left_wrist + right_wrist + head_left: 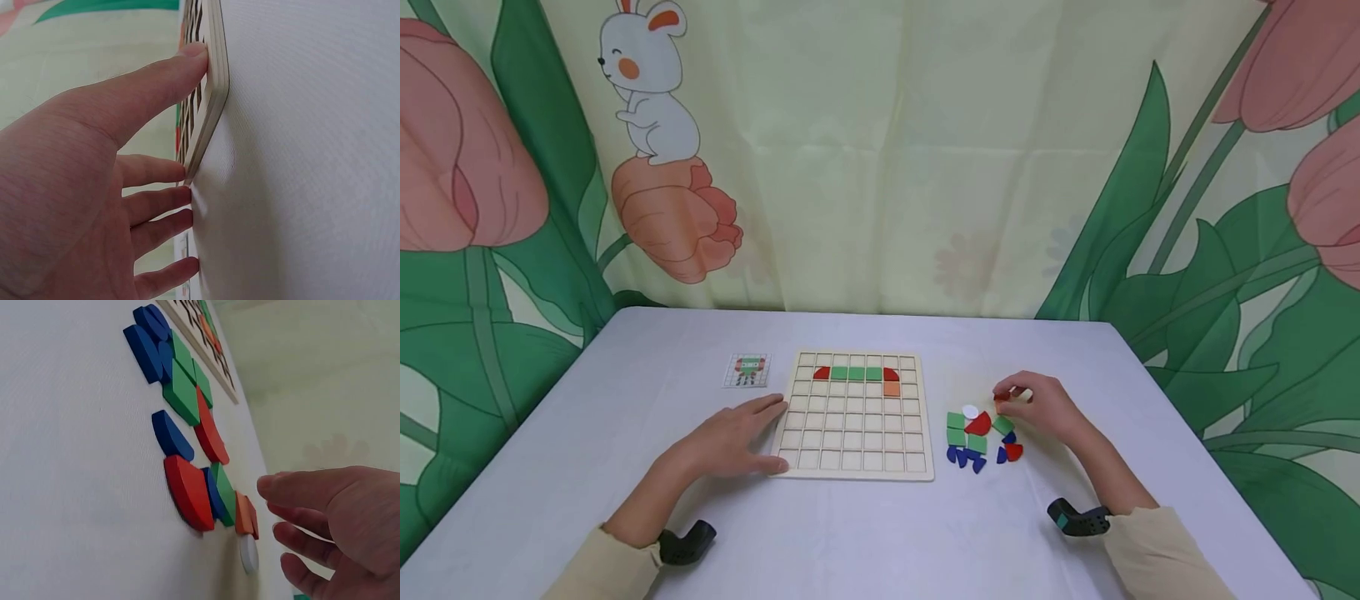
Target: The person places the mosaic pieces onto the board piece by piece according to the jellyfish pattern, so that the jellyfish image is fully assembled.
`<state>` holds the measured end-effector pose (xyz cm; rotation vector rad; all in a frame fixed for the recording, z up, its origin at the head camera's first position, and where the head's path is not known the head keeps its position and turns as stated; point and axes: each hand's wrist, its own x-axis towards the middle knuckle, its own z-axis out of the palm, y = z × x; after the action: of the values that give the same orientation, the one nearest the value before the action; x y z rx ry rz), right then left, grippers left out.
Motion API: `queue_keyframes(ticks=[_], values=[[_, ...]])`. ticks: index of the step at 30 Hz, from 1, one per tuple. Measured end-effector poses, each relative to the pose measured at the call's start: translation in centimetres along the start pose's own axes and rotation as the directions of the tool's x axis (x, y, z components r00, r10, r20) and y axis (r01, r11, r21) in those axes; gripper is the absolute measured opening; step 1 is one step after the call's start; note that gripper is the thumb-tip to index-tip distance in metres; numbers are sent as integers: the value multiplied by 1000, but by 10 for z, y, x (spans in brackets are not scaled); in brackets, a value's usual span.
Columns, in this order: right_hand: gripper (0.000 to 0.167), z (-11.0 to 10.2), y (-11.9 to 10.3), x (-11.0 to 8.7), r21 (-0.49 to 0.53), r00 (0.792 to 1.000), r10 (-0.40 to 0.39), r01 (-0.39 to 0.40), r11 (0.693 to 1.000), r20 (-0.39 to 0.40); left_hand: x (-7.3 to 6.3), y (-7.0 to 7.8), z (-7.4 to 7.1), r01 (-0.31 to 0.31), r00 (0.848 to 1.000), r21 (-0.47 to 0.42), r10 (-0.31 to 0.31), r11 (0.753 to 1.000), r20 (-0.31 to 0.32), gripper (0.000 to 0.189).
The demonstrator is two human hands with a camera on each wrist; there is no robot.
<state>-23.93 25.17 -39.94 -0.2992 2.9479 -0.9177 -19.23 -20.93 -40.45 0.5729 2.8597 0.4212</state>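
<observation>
A wooden grid board [853,477] lies mid-table with a row of green squares [857,373], red quarter-round pieces [822,373] at both ends, and an orange square [891,388] under the right one. My left hand [730,437] rests along the board's left edge; its thumb [156,87] touches the near corner and its fingers are spread. To the right, my right hand [1041,407] hovers, fingers loosely bent, over an orange piece [244,514] and a red piece [252,517]. In the right wrist view a gap shows between fingertips and pieces; nothing is visibly held.
Loose green squares [955,421], blue pieces [962,458], red pieces [979,424] and a white disc [970,412] lie right of the board. A small pattern card [747,371] is at its upper left. A patterned curtain [895,167] hangs behind the table.
</observation>
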Motion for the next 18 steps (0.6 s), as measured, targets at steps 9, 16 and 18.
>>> queue_keyframes(ticks=[9, 16, 18], values=[[24, -5, 18, -9, -38, 995, 104, -104, 994, 3, -1, 1, -2, -19, 1000, 12, 19, 1000, -4, 90], [23, -4, 22, -9, -41, 995, 100, -100, 994, -1, -2, 2, -3, -13, 1000, 6, 13, 1000, 1, 91], [21, -6, 23, -8, -49, 996, 90, -90, 995, -4, -1, 2, -3, -15, 1000, 7, 15, 1000, -1, 91]])
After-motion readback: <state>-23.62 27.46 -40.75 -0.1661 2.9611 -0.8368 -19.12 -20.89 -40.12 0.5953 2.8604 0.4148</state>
